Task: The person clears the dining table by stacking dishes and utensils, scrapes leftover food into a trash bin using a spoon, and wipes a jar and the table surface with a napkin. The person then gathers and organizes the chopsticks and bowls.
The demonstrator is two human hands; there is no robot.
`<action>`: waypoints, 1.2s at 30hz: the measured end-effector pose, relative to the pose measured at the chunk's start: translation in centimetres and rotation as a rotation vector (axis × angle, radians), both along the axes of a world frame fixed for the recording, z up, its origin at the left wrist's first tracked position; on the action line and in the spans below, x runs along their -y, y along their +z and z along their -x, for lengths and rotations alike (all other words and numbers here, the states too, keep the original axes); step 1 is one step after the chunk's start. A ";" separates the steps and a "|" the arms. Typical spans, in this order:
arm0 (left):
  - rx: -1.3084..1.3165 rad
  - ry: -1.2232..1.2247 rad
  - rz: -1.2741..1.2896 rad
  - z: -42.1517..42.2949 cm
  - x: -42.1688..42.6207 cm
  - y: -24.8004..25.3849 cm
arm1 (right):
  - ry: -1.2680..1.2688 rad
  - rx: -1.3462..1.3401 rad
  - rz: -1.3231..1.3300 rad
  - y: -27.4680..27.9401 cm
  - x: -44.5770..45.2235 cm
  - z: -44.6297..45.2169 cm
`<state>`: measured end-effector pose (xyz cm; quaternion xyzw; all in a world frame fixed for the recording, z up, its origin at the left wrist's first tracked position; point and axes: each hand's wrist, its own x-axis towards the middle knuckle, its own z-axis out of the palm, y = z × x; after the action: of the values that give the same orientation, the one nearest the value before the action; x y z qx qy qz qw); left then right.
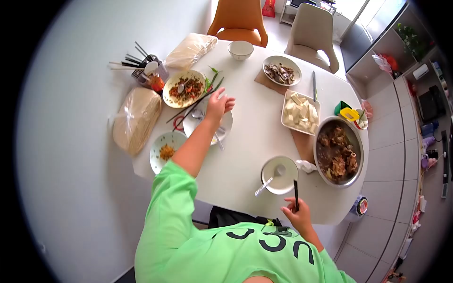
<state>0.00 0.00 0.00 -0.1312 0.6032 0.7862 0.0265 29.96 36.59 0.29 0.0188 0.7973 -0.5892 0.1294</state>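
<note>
My left hand (219,106) reaches over the white plate (228,123) at the left of the table. Its fingers are slightly bent and apart, and nothing shows in them. Two long dark chopsticks (192,109) lie slantwise beside it, near the plate's far edge. Spoons (198,114) rest in that plate, partly hidden by my forearm. At the near right edge, my right hand (298,214) grips black chopsticks (296,191) pointing away from me. Just beyond that hand stands a white bowl (266,165) with a spoon (271,181) in it.
Left: a dish of chopped red food (186,89), a bowl with orange shreds (166,152), wrapped bundles (137,120) and a chopstick holder (150,61). Right: white blocks in a tray (300,113), sliced food (280,73), a steel basin of meat (337,155). Chairs (238,19) stand behind.
</note>
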 end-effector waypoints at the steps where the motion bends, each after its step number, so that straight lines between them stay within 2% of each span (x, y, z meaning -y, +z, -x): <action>1: 0.010 0.021 -0.114 2.2 -3.2 -0.2 | -0.057 0.000 -0.027 1.2 -1.9 -1.4; 2: 0.028 0.038 -0.220 4.0 -5.7 -0.4 | -0.120 0.025 -0.062 2.5 -2.8 -3.1; 3: 0.097 0.100 -0.160 8.6 4.6 -0.6 | -0.134 0.105 0.094 0.9 6.7 -0.8; 4: 0.044 0.103 -0.191 14.6 5.2 0.7 | -0.141 0.078 0.086 0.2 8.4 1.8; 7: 0.060 0.178 -0.187 22.0 3.0 -1.0 | -0.194 0.188 0.114 1.3 9.0 2.8; 9: 0.101 0.236 -0.113 24.3 2.3 -2.8 | -0.192 0.301 0.164 2.7 9.8 3.0; 11: 0.130 0.276 -0.155 26.9 2.1 -3.2 | -0.154 0.401 0.202 4.1 11.0 4.1; 15: 0.168 0.297 -0.061 31.3 3.3 -5.4 | -0.079 0.472 0.351 3.1 12.2 4.7; 16: 0.172 0.324 -0.073 31.6 3.0 -5.3 | -0.120 0.554 0.414 3.6 12.2 5.1; 18: 0.187 0.332 -0.066 32.6 3.5 -4.9 | -0.117 0.529 0.468 2.0 12.3 5.0; 22: 0.246 0.308 -0.024 33.1 3.7 -4.5 | -0.150 0.536 0.426 2.3 12.5 5.3; 26: 0.297 0.370 0.086 31.9 3.1 -3.6 | -0.292 0.569 0.421 1.7 12.9 4.7; 28: 0.243 0.354 0.165 30.2 3.2 -3.6 | -0.317 0.551 0.308 1.9 12.4 4.3; 33: 0.111 -0.001 0.371 23.4 3.6 -0.8 | -0.369 0.443 0.192 1.4 10.4 2.8; 36: 0.119 -0.253 0.477 16.2 2.6 3.6 | -0.280 0.332 0.082 2.5 7.9 2.8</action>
<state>-16.15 -2.63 3.57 -0.1031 0.7805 0.6032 0.1280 27.18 28.65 2.82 0.2209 0.7299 -0.6224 0.1764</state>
